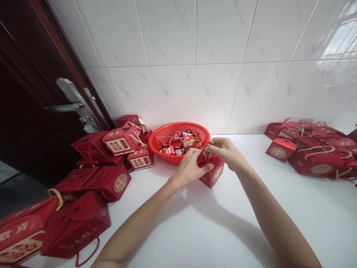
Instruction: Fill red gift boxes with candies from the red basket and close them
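Note:
A small red gift box (212, 175) with a gold round emblem stands on the white tabletop (178, 230) in front of me. Over its top edge lies my left hand (189, 166), thumb on the near side and fingers bent behind, closed on the box. My right hand (224, 152) pinches a dark red cord (207, 158) at the top of the box. The fingertips partly cover the cord and the box's upper flaps. Just behind the hands, a red plastic basket (167, 158) holds several wrapped candies (178, 143).
Several red gift boxes (96, 178) are piled at the left, some with rope or cord handles. More red boxes (315, 160) lie heaped at the right. A white tiled wall (173, 89) rises behind the table, with a dark door (30, 74) and metal handle (67, 107) at left.

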The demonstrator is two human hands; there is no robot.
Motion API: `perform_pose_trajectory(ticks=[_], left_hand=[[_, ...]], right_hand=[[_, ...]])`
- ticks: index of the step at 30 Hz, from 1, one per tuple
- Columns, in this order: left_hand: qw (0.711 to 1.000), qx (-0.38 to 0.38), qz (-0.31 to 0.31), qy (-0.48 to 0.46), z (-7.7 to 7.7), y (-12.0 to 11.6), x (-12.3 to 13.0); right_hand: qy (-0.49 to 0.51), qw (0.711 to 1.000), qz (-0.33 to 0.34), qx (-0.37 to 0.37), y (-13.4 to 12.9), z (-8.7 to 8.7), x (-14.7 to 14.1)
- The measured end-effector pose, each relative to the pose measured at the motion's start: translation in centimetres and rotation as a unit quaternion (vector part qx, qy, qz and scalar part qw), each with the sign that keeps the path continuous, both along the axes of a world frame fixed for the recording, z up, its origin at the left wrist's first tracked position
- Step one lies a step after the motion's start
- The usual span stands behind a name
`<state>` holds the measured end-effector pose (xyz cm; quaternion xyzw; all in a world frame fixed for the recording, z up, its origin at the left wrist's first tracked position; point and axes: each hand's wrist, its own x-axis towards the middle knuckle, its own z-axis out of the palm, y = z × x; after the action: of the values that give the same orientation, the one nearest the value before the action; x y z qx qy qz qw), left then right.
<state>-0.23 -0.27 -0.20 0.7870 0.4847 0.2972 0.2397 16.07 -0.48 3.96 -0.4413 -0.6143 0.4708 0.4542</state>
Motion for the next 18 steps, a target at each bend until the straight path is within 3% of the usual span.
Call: perform_pose_trajectory(ticks=[3, 6, 11, 13, 18], left_hand=[[1.000, -0.001, -0.026, -0.005, -0.6, 0.2, 0.0], [0.998, -0.018, -0.061, 0.006, -1.1, 0.4, -0.2], [0.984, -0.090, -0.151, -0.014, -1.1, 1.2, -0.5], [0.978, -0.107, -0.176, -0.028, -1.0, 1.4, -0.6], [0.979, -0.099, -0.176, -0.029, -1.0, 1.4, -0.5]], right_hand=[[-0.023, 0.999, 0.041, -0.016, 0.2, -0.2, 0.2], [-0.115, 0.992, 0.045, -0.013, 0.4, -0.7, 0.0], [-0.341, 0.939, -0.009, 0.045, 0.2, -1.0, -0.4], [-0.366, 0.930, 0.008, 0.037, -0.1, -0.8, -0.3], [-0.345, 0.938, 0.029, 0.005, -0.3, -0.5, -0.2]])
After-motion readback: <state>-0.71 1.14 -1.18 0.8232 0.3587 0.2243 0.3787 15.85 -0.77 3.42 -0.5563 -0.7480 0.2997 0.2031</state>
